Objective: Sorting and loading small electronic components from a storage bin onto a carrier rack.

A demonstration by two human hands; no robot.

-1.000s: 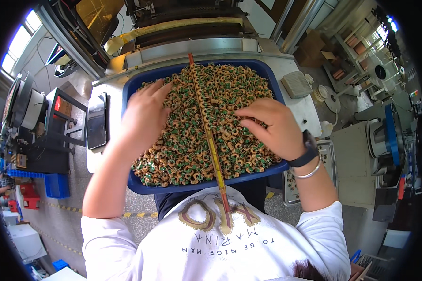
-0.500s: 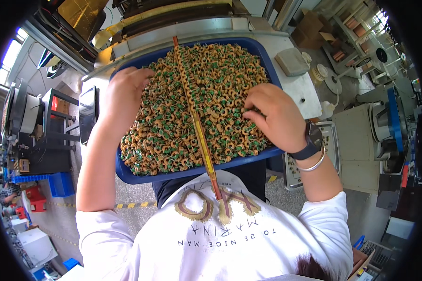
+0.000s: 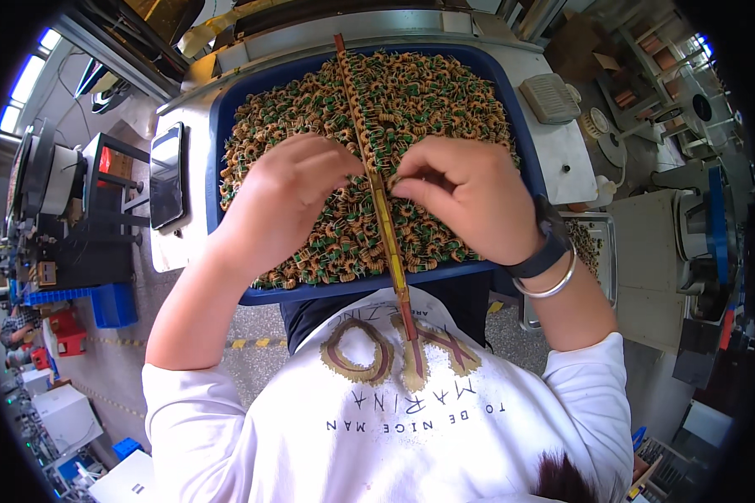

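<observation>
A blue tray (image 3: 535, 180) is heaped with small wire-wound ring coils (image 3: 344, 251), copper-coloured and green. Across the heap lies a long narrow channel strip (image 3: 387, 230), yellow with reddish ends; its far part carries a row of coils, and its near end rests against my shirt. My left hand (image 3: 289, 193) is closed, fingertips at the strip's left edge; what they hold, if anything, is hidden. From the right, my right hand (image 3: 478, 197) pinches a small coil (image 3: 395, 179) between thumb and forefinger, close beside the strip.
A black phone-like device (image 3: 167, 176) lies on the table left of the tray. At the right are a grey ridged box (image 3: 550, 98) and a metal tray (image 3: 610, 251) holding small parts. A metal rail (image 3: 394, 33) runs behind the blue tray.
Both hands have moved inward to the strip, the left from the tray's far left and the right from its right side. The tray and strip appear higher and further right in view.
</observation>
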